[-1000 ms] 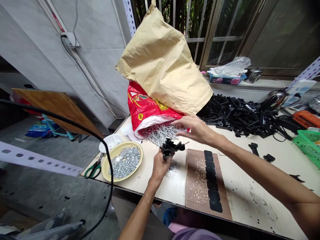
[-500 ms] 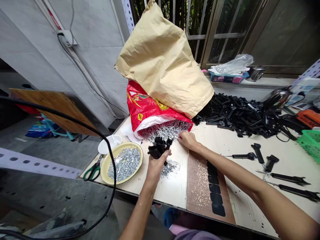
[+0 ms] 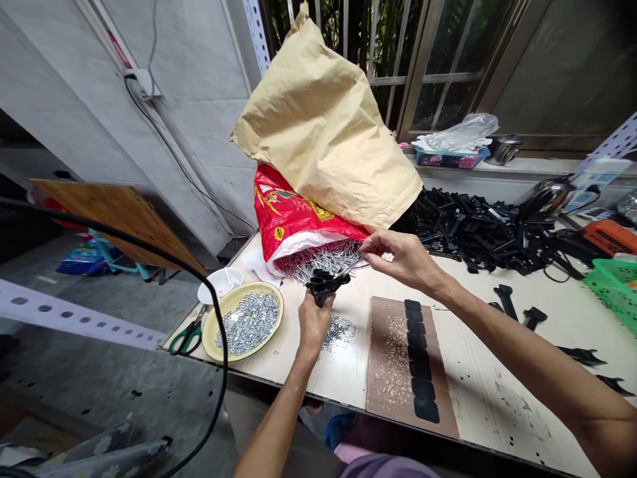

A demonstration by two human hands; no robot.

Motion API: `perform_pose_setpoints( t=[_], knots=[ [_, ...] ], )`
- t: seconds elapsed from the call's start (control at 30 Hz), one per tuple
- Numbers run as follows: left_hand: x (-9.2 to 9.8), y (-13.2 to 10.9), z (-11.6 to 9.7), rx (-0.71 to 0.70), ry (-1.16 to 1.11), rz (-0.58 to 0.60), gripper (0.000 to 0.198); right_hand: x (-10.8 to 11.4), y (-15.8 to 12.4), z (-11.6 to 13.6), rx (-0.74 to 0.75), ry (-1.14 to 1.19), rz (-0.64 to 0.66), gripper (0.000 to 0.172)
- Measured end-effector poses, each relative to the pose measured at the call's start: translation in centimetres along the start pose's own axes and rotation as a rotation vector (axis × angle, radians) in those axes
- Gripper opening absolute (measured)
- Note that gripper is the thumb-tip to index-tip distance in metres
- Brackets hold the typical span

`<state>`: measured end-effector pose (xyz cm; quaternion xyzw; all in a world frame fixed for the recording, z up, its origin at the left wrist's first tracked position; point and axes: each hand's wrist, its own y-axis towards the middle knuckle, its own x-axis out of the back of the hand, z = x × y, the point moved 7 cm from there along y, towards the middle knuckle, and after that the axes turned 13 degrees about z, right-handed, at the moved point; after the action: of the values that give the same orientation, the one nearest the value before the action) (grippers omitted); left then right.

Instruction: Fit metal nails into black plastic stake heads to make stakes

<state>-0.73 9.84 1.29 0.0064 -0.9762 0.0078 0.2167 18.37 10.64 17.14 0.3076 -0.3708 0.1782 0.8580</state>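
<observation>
My left hand (image 3: 314, 325) is closed around a bunch of black plastic parts (image 3: 326, 284), whose hollow ends point up and away from me. My right hand (image 3: 405, 260) pinches what looks like a long thin metal screw (image 3: 348, 269), slanting down towards the black parts; whether its tip is inside one cannot be told. Just behind both hands, many silver screws (image 3: 308, 264) spill from the mouth of a red bag (image 3: 293, 212). Beside my left hand lies a small heap of metal washers (image 3: 341, 330). More washers fill a yellow bowl (image 3: 208, 332) to the left.
A brown board (image 3: 385, 411) bears a row of black pads (image 3: 419, 364). Black parts (image 3: 478, 226) are piled at the back right, near a green basket (image 3: 614, 285). Scissors (image 3: 186, 337) lie left; a black cable (image 3: 223, 352) crosses in front. Brown paper (image 3: 328, 126) covers the red bag.
My right hand has lifted from the bag's mouth and come up with a thin metal screw. My left hand has turned the black parts slightly and moved a little right.
</observation>
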Motion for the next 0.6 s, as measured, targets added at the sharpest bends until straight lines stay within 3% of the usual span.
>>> perform_pose_setpoints(
  t=[0.13, 0.3, 0.5, 0.6],
  knots=[
    [-0.6, -0.3, -1.3, -0.027, 0.078, 0.033, 0.032, -0.7, -0.3, 1.6, 0.01, 0.153, 0.061, 0.018],
    [-1.3, -0.9, -2.4, -0.087, 0.094, 0.06, 0.032, -1.0, 0.0, 2.4, 0.045, 0.146, 0.171, 0.024],
    [-3.1, -0.9, -2.8, -0.107, -0.078, 0.182, 0.03, -1.2, 0.9, 3.2, 0.107, 0.022, 0.301, 0.029],
    [-4.0, -0.8, -2.8, -0.09, -0.171, 0.233, 0.029, -1.2, 0.9, 3.2, 0.121, 0.03, 0.294, 0.036]
  ],
)
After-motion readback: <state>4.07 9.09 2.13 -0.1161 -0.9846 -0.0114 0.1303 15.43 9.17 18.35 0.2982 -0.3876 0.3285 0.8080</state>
